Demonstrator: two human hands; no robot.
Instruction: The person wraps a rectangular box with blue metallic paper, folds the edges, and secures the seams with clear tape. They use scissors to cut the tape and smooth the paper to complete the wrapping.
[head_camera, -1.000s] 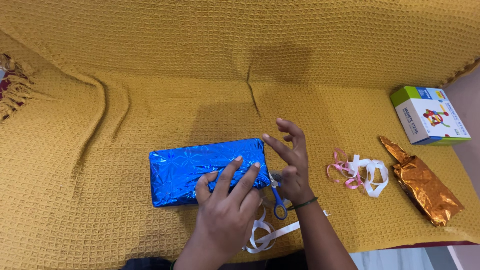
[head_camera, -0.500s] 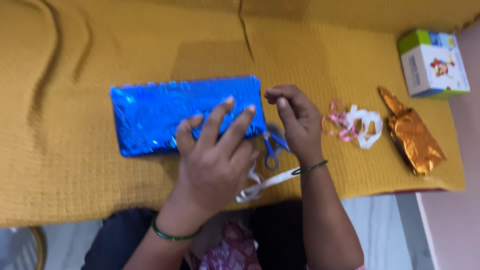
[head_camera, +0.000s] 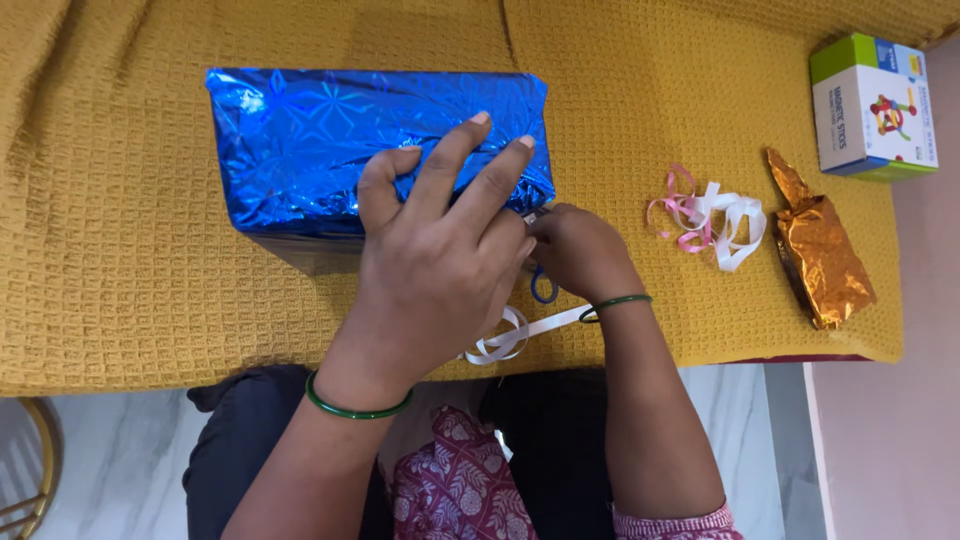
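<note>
The right hand has closed over the scissors beside the blue parcel

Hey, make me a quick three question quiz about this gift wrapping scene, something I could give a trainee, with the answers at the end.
1. True or false: the left hand rests on the blue foil-wrapped box.
2. Which lies furthest to the right in the picture? A) the pink and white ribbon curls B) the copper foil piece C) the small colourful box
3. What does the right hand touch, going by the blue loop handle showing below it?

Key
1. True.
2. C.
3. Scissors, mostly hidden under the hands, beside the white ribbon on the yellow cloth.
</note>
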